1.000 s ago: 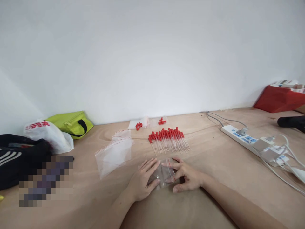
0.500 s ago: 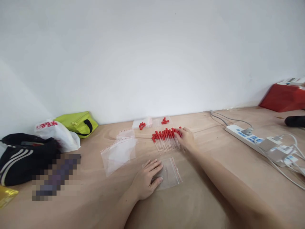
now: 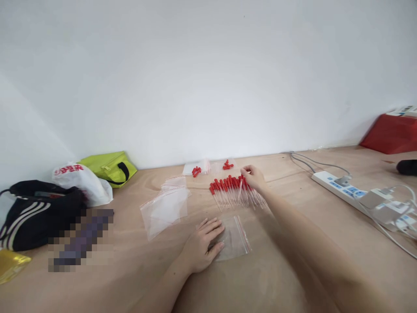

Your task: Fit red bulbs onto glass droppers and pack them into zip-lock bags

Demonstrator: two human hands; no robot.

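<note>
My left hand (image 3: 204, 244) lies palm down with its fingers spread, resting on the left side of a clear zip-lock bag (image 3: 235, 243). Beyond it is a row of droppers (image 3: 233, 191) with red bulbs and thin clear stems, the bulbs pointing toward the wall. At the row's right side, my right hand (image 3: 254, 176) pinches a dropper just above the others. Its stem slants down from the fingertips, and the fingers partly cover its bulb. Near the wall, red bulbs (image 3: 196, 171) and more red bulbs (image 3: 227, 165) lie on clear bags.
Several flat zip-lock bags (image 3: 166, 211) overlap left of the droppers. Farther left are a lime-green bag (image 3: 109, 167), a white plastic bag (image 3: 86, 184) and a black striped bag (image 3: 42, 217). A power strip (image 3: 332, 187) with plugs and cables lies at right, before a red bag (image 3: 389, 134).
My right hand has risen slightly off the row, with a dropper in its fingertips. My left hand stays on the bag. The whole view has shifted slightly.
</note>
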